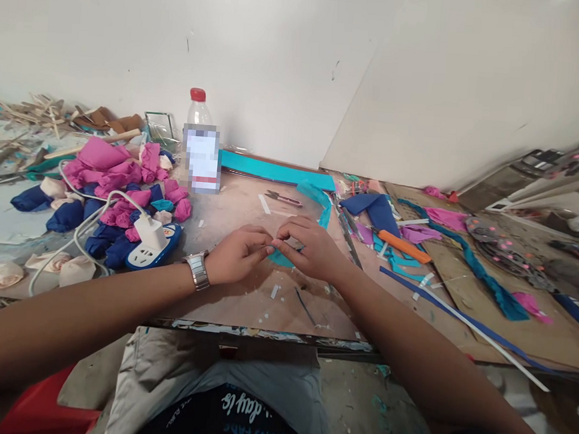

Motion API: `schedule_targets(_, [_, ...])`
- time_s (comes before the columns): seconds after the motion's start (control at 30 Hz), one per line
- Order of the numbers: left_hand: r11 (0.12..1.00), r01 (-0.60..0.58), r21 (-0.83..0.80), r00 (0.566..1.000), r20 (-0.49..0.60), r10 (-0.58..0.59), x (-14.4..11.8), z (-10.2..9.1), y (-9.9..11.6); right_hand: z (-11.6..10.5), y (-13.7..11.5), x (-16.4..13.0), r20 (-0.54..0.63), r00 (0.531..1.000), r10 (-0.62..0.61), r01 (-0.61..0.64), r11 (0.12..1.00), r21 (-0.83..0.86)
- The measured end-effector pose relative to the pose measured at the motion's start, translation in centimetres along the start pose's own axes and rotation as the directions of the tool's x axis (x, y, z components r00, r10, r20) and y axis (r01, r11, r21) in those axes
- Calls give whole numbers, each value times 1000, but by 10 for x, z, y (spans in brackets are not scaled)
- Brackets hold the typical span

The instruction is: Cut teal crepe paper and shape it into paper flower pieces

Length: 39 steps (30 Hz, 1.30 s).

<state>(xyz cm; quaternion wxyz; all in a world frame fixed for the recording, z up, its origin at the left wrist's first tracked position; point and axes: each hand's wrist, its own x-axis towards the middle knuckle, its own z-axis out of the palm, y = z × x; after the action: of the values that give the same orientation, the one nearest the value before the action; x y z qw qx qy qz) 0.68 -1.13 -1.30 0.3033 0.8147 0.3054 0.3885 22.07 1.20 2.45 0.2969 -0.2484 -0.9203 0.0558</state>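
Note:
My left hand (236, 256), with a metal watch on its wrist, and my right hand (312, 247) meet fingertip to fingertip over the table's middle. Both are closed in a pinch on a thin teal strip (326, 210), which looks like cloth or crepe paper. One part of the strip shows beneath the fingers; the rest curls away behind my right hand. The pinched end is mostly hidden by my fingers. Beyond the hands lies a small pink-handled cutter (285, 198).
Rolled pink and navy fabric flowers (106, 162) are heaped at left beside a blue-and-white power strip (153, 256) with a white cable. A red-capped bottle (197, 111) stands behind. At right lie an orange-handled tool (403, 246), fabric scraps, a twisted teal band (467, 254) and a white stick (490, 340).

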Motion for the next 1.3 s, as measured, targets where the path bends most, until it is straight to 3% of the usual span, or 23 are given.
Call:
schedule_targets(0.13, [999,29,41,999,14,-30,-1,0,2,1,0,-1,9,1000,10,-10,1000,1])
schedule_targets(0.33, [999,43,2,986,-158,-42,0,-2,4,0,2,0,18,999,33,-33,999,17])
schedule_targets(0.43, [1000,15,-15,981,-193,-18,0,-5,4,-1,2,1,15,999,34,-35,999,24])
schedule_targets(0.87, [999,2,-54,985,-170,-11,0,-5,8,2,5,-1,-21,999,40,-39,997,61])
schedule_targets(1.17, [966,101,-239,982,-133,-136,2,-4,7,2,7,-1,-80,997,15,-11,999,52])
schedule_targets(1.3, [973,66,-223,987,-130,-97,3,-4,5,2,5,-1,-86,996,8,-1,997,73])
